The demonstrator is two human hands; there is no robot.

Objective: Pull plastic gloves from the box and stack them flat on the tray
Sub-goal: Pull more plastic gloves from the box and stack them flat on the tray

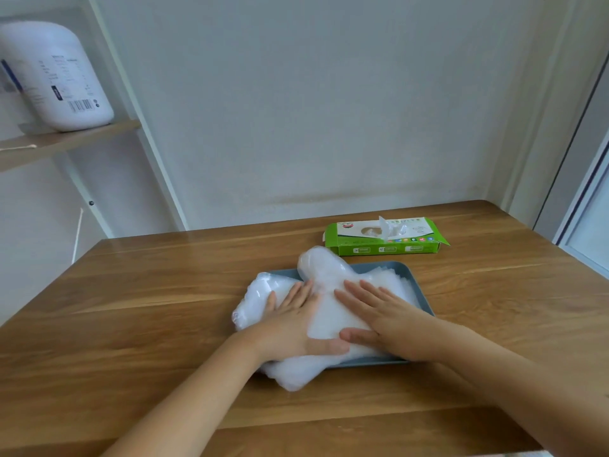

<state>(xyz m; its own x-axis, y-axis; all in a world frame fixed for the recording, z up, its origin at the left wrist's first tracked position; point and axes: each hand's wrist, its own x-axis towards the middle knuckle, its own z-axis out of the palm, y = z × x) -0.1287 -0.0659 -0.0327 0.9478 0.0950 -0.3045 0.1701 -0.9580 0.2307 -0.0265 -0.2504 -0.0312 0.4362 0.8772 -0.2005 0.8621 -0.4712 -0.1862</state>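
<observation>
Clear plastic gloves (329,311) puff above the tray (408,275), so your left hand (293,321) and right hand (379,311) press flat-fingered, gripping nothing, to flatten them

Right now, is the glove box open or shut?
Open: a glove sticks up through the top slot of the green box.

Glossy crinkled plastic gloves (329,311), matt tray (408,275), wood-grain table (131,308)

Gloves (329,311) on tray (408,275), box (385,239) behind, on table (131,308)
</observation>
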